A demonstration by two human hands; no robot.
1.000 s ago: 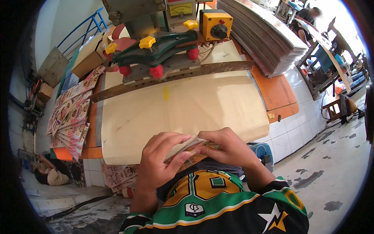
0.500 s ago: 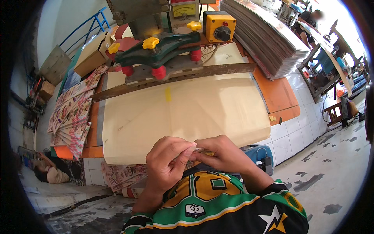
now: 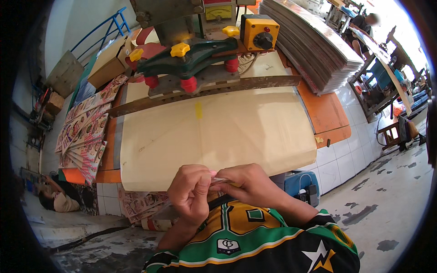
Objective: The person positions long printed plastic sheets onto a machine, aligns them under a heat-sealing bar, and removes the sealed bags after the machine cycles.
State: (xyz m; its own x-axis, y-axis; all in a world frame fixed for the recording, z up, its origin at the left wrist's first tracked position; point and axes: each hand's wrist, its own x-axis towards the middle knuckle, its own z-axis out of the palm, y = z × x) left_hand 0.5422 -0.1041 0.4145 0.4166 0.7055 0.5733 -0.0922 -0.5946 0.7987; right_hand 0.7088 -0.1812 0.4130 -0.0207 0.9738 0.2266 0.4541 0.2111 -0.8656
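My left hand (image 3: 187,192) and my right hand (image 3: 246,182) meet at the near edge of the table, close to my body. Both are closed, with thumbs and fingers pinching a thin, pale, sheet-like piece (image 3: 222,180). Most of that piece is hidden by the fingers, so its kind is unclear. Just beyond my hands lies a broad cream-coloured sheet (image 3: 218,136) covering the work table. Across its far side runs a long metal bar (image 3: 268,82), below the dark green press head (image 3: 182,59) with yellow knobs and red feet.
Printed packaging sheets (image 3: 86,132) lie fanned at the left, with more printed sheets (image 3: 141,202) low beside me. A tall stack of sheets (image 3: 314,50) stands at the far right. Near the press is a yellow control box (image 3: 259,34). Other people sit at the far right and lower left.
Both hands have shifted slightly left and a little nearer my body, still pinching the thin piece. The view has moved slightly; the press and table look the same.
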